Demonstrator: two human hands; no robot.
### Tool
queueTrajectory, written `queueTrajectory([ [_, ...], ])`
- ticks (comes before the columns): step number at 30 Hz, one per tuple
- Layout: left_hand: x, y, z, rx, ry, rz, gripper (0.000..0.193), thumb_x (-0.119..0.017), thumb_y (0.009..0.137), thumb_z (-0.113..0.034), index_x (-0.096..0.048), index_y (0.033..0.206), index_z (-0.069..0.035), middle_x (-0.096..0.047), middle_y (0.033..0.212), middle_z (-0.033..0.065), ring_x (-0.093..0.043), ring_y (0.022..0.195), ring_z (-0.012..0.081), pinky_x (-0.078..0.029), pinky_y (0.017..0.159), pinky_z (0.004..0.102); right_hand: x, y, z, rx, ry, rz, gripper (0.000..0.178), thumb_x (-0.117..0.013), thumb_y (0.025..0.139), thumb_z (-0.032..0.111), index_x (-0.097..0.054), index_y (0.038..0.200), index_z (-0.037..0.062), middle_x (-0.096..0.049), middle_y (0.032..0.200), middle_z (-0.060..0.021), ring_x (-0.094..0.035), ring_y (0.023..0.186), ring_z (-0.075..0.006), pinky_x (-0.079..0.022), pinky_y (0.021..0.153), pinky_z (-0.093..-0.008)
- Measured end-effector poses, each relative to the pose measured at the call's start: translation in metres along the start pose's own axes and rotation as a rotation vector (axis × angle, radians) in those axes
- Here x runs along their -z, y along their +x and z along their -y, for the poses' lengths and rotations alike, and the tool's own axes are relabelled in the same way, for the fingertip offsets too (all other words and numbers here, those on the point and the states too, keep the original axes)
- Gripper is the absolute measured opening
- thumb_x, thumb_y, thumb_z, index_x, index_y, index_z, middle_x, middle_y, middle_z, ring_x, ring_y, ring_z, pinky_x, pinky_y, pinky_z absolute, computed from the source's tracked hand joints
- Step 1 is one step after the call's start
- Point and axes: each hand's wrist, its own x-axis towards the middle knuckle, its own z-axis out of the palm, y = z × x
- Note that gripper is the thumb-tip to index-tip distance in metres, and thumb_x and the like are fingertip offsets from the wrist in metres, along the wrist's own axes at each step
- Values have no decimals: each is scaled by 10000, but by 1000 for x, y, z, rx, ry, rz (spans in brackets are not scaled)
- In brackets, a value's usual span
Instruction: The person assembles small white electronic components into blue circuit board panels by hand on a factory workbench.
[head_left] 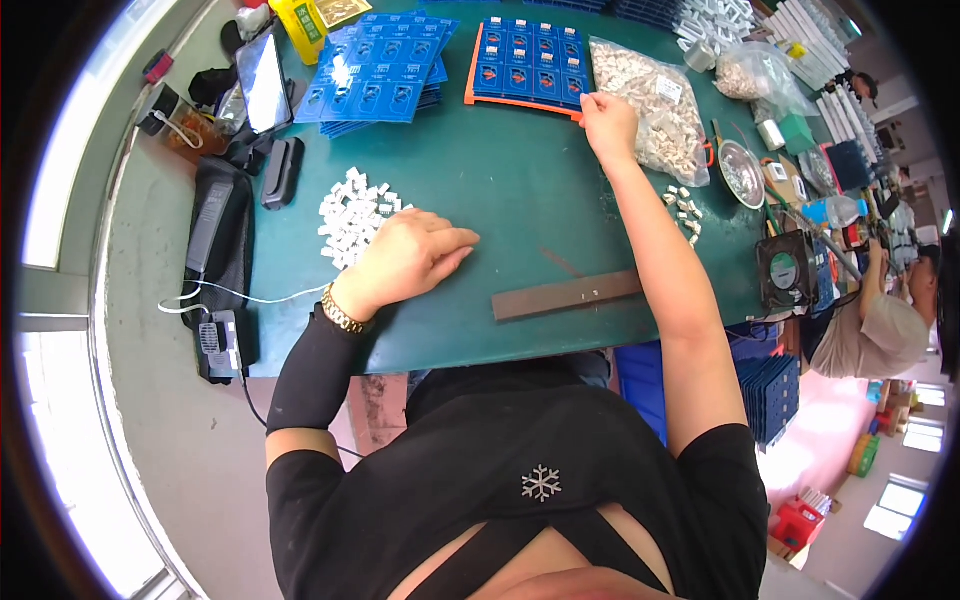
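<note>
Right hand (610,125) at the lower-right corner of a blue board (531,82), upper centre.
Its fingers (590,102) are drawn narrow by the orange tray (520,105); the left hand (415,250) curls beside white connectors (348,215), left of centre. Whether either grips anything, I cannot tell. The bag (650,120), upper right, bears a white label (668,90) too small to read.

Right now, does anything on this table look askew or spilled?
The stack of blue boards, upper left, looks askew: its sheets fan out unevenly. Some small pale parts lie scattered below the clear bag, perhaps spilled.
</note>
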Motion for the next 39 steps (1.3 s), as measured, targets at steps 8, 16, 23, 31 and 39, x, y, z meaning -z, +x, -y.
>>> queueTrajectory([
  [8,-2,1,0,60,-36,-9,182,-687,812,-46,-703,993,-64,-617,636,80,-609,592,262,-477,627,359,-9,4,-12,46,96,-94,213,-645,865,201,-712,996,48,-719,826,-128,-693,720,-254,-531,701,-374],
  [16,-7,2,0,-26,-74,-47,167,-691,789,-34,-693,954,-58,-616,661,84,-612,617,269,-475,618,375,-60,-51,142,837,-39,180,379,-653,829,318,-665,1112,66,-645,1163,-128,-633,1055,-295,-532,869,-410],
  [23,4,4,2,-7,-33,-50,190,-695,775,-32,-689,963,-57,-611,680,88,-607,631,274,-474,607,384,-117,-68,158,1120,-664,138,493,-590,901,233,-524,1267,-90,-541,1294,-292,-535,1225,-401,-465,990,-456],
  [31,0,4,-7,-56,5,7,211,-697,768,-17,-686,975,-53,-605,678,83,-604,631,268,-470,597,377,-97,-67,147,1164,-502,215,424,-611,875,257,-602,1170,-48,-630,1164,-209,-625,1073,-346,-542,840,-417],
  [39,6,-3,-1,57,67,-15,204,-707,762,-52,-682,965,-59,-628,755,111,-619,692,311,-497,634,398,10,-66,154,1207,-76,-235,221,-623,838,171,-683,1036,92,-684,1155,-98,-688,966,-272,-551,815,-382],
])
